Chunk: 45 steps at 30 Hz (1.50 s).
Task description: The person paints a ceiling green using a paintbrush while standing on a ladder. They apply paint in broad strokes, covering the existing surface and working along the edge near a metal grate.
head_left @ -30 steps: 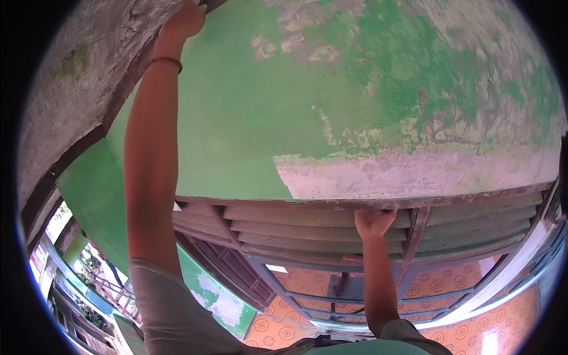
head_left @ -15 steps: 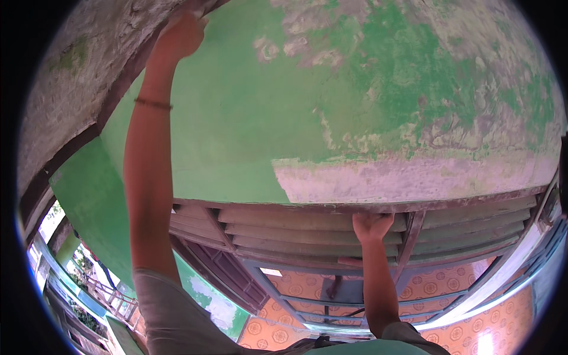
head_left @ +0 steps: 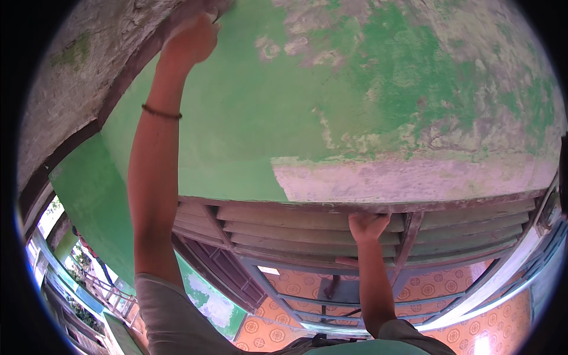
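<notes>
My left hand [head_left: 192, 38] is raised high against the green painted wall [head_left: 236, 118], close to the brown edge strip [head_left: 112, 106] along its top left. Its fingers are curled closed; a small dark bit shows beside them, too blurred to name. Lower down, my right hand [head_left: 368, 226] grips the brown wooden frame [head_left: 313, 206] above the louvre slats [head_left: 278, 228], its fingertips hidden at the frame's edge. Paint has gone in patches from the upper right of the wall, and a pale bare band [head_left: 378, 180] runs just above the frame.
Rough grey concrete [head_left: 77, 77] borders the wall at upper left. Below the slats are a brown door [head_left: 225, 272], blue-grey bars [head_left: 296, 300] and an orange patterned tile floor [head_left: 266, 331]. A railing [head_left: 118, 296] stands at lower left.
My left hand has shifted slightly right and down along the wall, still closed. My right hand keeps its hold on the frame.
</notes>
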{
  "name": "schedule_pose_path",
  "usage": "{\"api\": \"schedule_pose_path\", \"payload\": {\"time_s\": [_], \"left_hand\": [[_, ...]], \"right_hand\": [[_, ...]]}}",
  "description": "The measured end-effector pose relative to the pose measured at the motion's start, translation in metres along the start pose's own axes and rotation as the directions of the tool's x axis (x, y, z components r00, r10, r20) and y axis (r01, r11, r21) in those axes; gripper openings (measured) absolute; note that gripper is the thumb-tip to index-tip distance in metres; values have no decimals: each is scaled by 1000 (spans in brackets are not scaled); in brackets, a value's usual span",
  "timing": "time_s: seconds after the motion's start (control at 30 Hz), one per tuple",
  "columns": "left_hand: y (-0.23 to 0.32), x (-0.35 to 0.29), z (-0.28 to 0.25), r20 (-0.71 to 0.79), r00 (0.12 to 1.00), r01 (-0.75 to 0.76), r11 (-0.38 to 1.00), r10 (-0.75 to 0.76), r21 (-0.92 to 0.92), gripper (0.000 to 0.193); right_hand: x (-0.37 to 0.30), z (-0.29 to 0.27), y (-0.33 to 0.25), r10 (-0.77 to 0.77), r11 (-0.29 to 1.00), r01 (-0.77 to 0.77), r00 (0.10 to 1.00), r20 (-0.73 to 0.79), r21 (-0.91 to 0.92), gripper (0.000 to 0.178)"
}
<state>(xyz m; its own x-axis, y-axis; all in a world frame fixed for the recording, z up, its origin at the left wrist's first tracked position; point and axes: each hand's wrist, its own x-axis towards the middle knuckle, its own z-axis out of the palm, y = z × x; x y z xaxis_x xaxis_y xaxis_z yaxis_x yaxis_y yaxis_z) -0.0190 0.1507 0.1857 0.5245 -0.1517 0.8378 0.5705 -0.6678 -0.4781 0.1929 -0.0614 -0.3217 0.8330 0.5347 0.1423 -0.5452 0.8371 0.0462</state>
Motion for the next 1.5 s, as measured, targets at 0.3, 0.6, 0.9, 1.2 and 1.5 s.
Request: {"api": "schedule_pose_path", "payload": {"time_s": [0.3, 0.6, 0.9, 1.2, 1.5], "left_hand": [[-3, 9, -5, 95, 993, 61, 997, -65, 50, 40], [-2, 10, -10, 5, 1000, -4, 1000, 4, 14, 45], [-12, 25, -4, 133, 977, 170, 985, -168, -1, 48], [-11, 23, -11, -85, 979, -170, 972, 185, 163, 50], [17, 22, -24, 65, 997, 39, 995, -45, 96, 54]], "right_hand": [[-7, 5, 2, 32, 999, -32, 999, -6, 33, 54], [-5, -3, 1, 24, 999, -28, 994, 102, 39, 49], [0, -5, 2, 41, 997, -44, 997, 59, 60, 45], [4, -9, 0, 86, 993, -95, 989, 119, 73, 48], [0, -4, -2, 66, 997, -67, 997, 38, 23, 45]]}}
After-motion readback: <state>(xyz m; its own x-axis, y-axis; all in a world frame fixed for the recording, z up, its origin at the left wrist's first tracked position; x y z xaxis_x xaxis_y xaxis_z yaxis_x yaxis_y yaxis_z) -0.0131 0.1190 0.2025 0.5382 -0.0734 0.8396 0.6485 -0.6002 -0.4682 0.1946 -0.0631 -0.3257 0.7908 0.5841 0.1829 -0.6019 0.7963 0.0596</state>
